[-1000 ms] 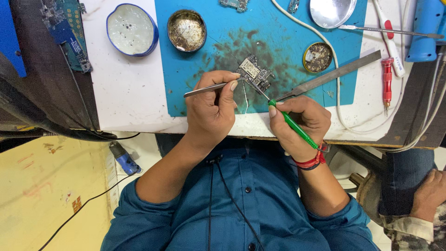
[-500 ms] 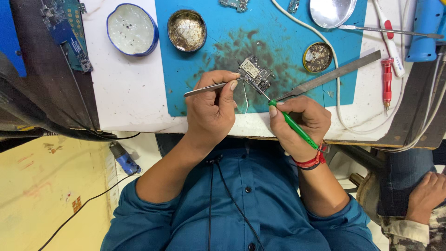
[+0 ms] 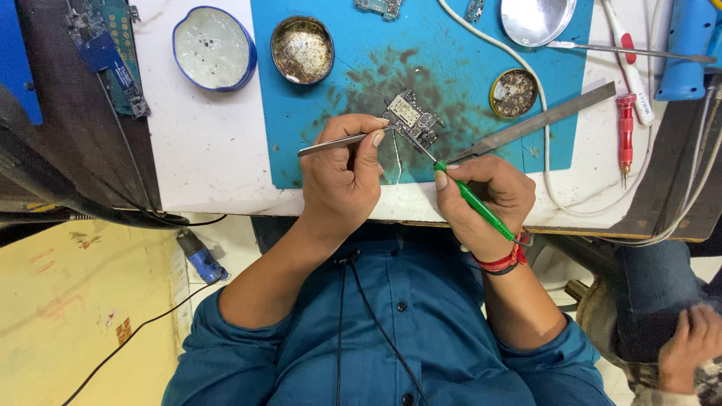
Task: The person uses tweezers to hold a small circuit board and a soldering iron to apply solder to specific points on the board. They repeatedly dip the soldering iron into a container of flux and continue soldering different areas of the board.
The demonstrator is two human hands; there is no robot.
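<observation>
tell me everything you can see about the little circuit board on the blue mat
The small circuit board is an irregular dark piece carrying a pale metal shield and tiny components. It lies flat on a sooty patch of the blue mat. The tweezers in the left hand meet its left edge; the green iron in the right hand touches its lower side.

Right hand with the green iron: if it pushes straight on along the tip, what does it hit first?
The right hand aims its green soldering iron up-left; the tip already seems to meet the small circuit board, though depth is unclear.
</observation>
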